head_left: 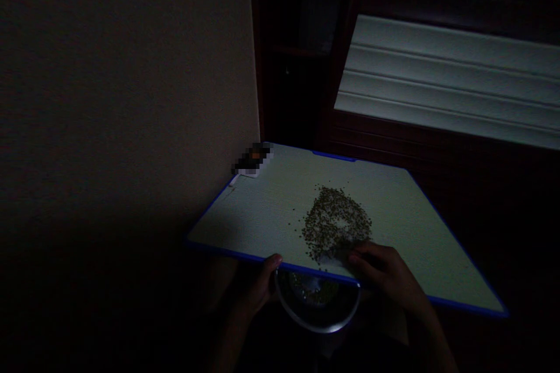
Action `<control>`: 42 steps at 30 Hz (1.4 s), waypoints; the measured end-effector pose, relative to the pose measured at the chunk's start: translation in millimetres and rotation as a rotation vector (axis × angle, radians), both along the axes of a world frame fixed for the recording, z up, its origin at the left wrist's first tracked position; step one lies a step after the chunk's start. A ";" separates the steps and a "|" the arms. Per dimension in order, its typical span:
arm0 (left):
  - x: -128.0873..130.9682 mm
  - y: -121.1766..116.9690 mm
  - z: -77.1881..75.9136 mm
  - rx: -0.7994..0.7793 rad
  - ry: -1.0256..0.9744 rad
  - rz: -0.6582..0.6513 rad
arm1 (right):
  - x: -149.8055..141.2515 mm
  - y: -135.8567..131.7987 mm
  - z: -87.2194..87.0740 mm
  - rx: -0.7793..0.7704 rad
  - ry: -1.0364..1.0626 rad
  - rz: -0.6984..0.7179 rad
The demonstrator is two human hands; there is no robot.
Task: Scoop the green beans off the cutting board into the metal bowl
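Seeds: lying in a loose ring near the front edge of a blue-edged white board. Your right hand: pressing its fingers together at the pile, pinch impossible to tell. Your left hand: curling around the board's edge, just above a metal bowl holding more seeds. A blurred object: sitting at the board's far corner beside a wall.

place: home room, dim | wall: plain and painted | cupboard: dark wood | panel: white with long lines | cutting board: white with blue edge, on lap or low stand
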State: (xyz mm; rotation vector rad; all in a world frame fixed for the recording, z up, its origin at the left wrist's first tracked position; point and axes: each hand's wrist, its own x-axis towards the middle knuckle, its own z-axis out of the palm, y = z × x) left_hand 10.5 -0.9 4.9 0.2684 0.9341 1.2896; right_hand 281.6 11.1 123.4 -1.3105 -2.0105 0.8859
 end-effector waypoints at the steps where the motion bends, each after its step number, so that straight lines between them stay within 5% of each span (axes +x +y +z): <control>1: 0.2 0.2 0.1 0.011 0.003 0.009 | 0.0 0.1 0.2 0.000 -0.001 0.005; 10: -0.4 0.9 -5.5 0.042 0.035 0.047 | -0.1 2.5 -0.6 0.017 -0.007 0.027; 20: 1.1 -1.0 8.8 0.011 0.010 0.008 | -1.7 0.7 2.6 0.014 -0.006 0.028; 42: 0.5 -0.3 2.2 0.007 -0.011 -0.029 | -0.3 2.5 1.0 0.048 0.018 0.083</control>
